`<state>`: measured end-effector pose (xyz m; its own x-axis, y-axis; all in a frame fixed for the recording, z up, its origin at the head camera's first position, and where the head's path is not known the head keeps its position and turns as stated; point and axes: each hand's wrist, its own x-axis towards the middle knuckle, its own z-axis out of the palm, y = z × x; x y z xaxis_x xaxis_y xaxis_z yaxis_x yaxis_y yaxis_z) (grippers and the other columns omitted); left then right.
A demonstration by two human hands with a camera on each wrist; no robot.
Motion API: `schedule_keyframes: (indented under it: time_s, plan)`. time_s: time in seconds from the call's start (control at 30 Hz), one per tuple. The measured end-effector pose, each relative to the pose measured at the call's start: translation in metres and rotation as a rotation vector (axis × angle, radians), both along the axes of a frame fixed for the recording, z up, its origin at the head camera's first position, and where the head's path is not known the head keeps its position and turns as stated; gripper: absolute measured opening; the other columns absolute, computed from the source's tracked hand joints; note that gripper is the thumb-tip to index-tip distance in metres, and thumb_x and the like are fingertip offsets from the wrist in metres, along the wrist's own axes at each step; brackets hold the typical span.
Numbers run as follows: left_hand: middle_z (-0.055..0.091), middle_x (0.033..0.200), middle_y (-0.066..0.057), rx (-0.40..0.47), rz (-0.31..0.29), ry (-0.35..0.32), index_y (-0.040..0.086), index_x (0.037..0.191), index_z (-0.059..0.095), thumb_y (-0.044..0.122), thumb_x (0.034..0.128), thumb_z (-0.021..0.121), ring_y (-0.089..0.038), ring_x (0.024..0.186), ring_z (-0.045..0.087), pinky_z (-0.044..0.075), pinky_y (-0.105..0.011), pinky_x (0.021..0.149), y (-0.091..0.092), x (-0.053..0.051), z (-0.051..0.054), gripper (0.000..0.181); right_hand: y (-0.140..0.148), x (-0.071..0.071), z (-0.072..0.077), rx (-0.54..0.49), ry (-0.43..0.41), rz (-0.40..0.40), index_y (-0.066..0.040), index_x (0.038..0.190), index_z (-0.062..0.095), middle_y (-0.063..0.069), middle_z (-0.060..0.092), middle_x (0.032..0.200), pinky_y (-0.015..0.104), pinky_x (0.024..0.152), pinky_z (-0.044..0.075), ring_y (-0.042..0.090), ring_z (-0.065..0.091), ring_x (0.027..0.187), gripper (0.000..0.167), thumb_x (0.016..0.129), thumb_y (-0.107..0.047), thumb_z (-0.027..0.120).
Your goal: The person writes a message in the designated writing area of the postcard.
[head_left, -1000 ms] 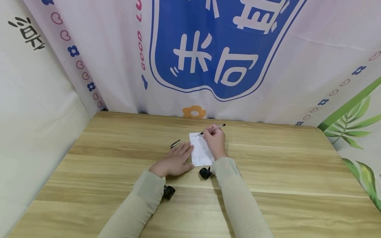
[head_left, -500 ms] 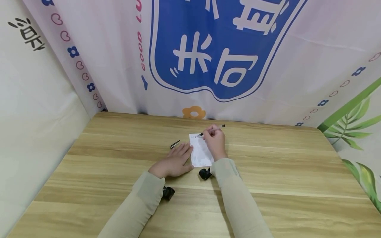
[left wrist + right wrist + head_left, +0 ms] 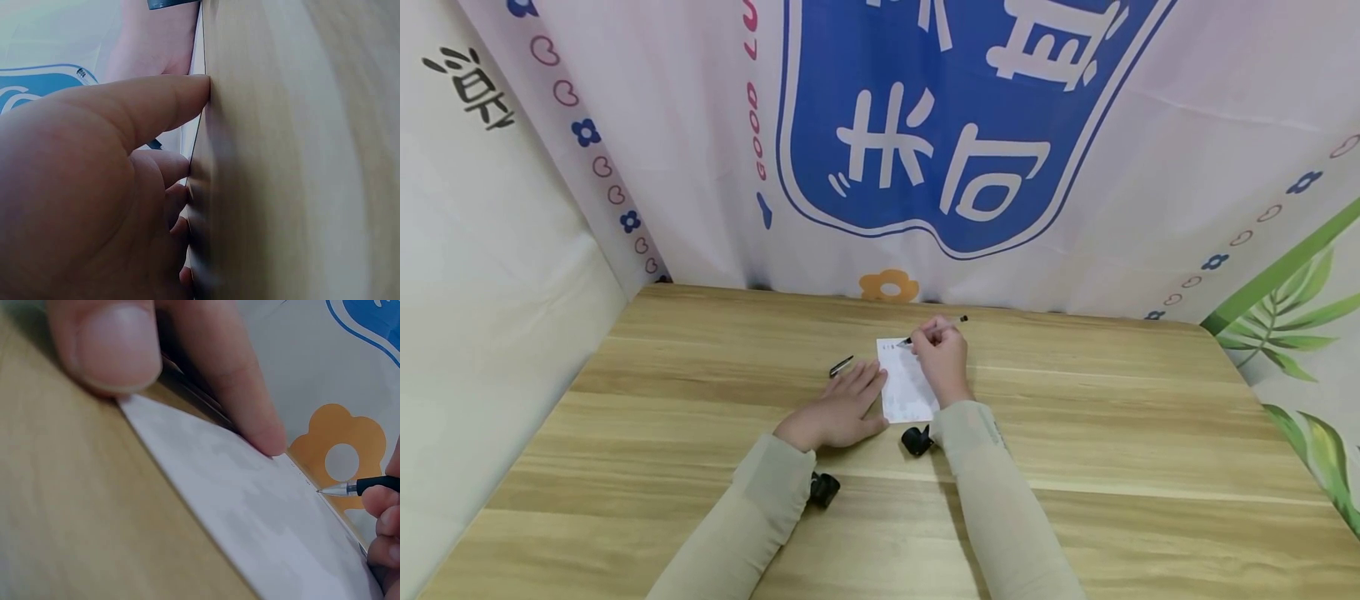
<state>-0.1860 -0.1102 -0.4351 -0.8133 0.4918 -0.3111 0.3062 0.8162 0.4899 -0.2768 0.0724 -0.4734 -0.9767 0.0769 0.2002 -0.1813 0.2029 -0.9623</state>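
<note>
The right hand (image 3: pixel 943 360) pinches the pen (image 3: pixel 357 487) near the 12 o'clock edge of the paper (image 3: pixel 907 390); the outstretched left hand (image 3: pixel 837 412) touches its 9 o'clock edge. Pen likely light, rigid: hold the dark grip (image 3: pixel 380 483). Paper likely flimsy: brace edges.

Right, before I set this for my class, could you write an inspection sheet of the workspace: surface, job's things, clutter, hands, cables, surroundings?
Surface: wood-grain table.
Job's things: white paper, small marks near its far edge, unreadable; pen, tip just right of the marks.
Clutter: small dark object, probably the pen's cap, beyond the left fingertips; black device at each cuff.
Hands: left hand spread, fingertips and thumb at the paper's left edge; right hand grips the pen.
Cables: nothing seen.
Surroundings: printed backdrop behind; leaf print at right.
</note>
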Motion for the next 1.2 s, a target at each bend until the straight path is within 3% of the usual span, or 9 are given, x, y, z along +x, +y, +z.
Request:
schedule_keyframes:
  time_s: [0.4,0.77,1.2]
  plan:
    - [-0.004,0.170,-0.009,-0.007,0.000,0.005,0.007,0.163,0.008,0.040,0.1071,0.046,-0.027,0.155,-0.011,-0.003,-0.050,0.124,0.0009,-0.0011,-0.0006,0.075,0.0002,-0.0006,0.0019,0.009,0.004,-0.014,-0.005,0.081,0.061,0.006,0.060,0.071,0.022,0.056,0.050,0.015,0.058,0.063,0.010,0.090,-0.005,0.062]
    - [-0.001,0.170,-0.011,-0.021,-0.006,0.013,0.006,0.163,0.011,0.038,0.1075,0.047,-0.030,0.155,-0.007,0.000,-0.052,0.124,0.0024,-0.0001,0.0048,0.074,0.0000,-0.0004,0.0012,-0.002,-0.015,0.021,-0.006,0.082,0.060,0.006,0.061,0.071,0.024,0.057,0.050,0.018,0.059,0.065,0.010,0.091,-0.004,0.062]
    - [-0.001,0.170,-0.011,-0.011,-0.001,0.009,0.005,0.163,0.011,0.037,0.1074,0.048,-0.030,0.155,-0.007,0.000,-0.052,0.124,0.0020,0.0012,0.0060,0.074,-0.0005,0.0004,0.0021,-0.005,0.000,-0.018,-0.006,0.079,0.060,0.006,0.061,0.070,0.023,0.055,0.049,0.016,0.059,0.063,0.011,0.090,-0.004,0.062]
